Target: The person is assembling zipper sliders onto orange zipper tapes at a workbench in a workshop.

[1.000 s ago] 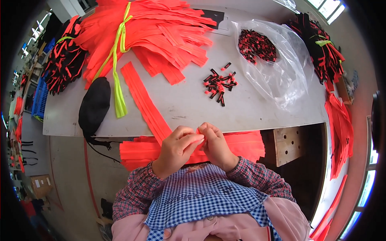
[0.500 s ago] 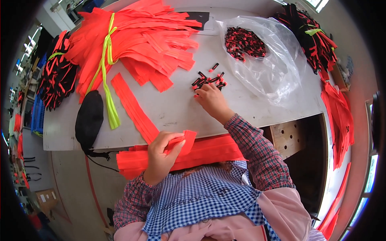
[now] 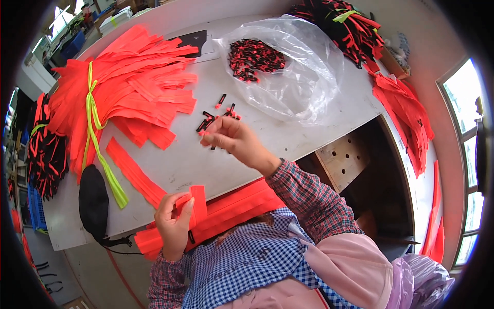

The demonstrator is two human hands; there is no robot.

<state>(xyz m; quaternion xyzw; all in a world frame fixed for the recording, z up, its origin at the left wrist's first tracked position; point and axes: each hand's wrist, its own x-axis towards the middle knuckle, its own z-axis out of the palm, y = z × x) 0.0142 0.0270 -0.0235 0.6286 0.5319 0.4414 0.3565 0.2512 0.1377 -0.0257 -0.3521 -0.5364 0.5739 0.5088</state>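
Note:
Down at the table's near edge, my left hand (image 3: pixel 173 224) is closed around the end of a red zipper strip (image 3: pixel 198 207), which stands up between thumb and fingers. My right hand (image 3: pixel 234 141) pinches at the near side of a small pile of black-and-red zipper sliders (image 3: pixel 207 122). A small red bit shows at its fingertips, seemingly one slider, mostly covered by the fingers. More red strips (image 3: pixel 239 207) lie across my lap against the table edge. One single red strip (image 3: pixel 135 172) rests flat on the table, left of centre.
A large bundle of red strips (image 3: pixel 128 87) tied with yellow-green ribbon covers the left of the table. Beside it sits a black pouch (image 3: pixel 93 203). A clear plastic bag (image 3: pixel 314 77) holds many sliders. Black-and-red bundles (image 3: pixel 342 31) stand behind. An open compartment (image 3: pixel 383 170) gapes below right.
My right hand has come up off the slider pile slightly toward me, fingers now pinched. My left hand keeps its hold on the strip. The whole view has turned and shifted.

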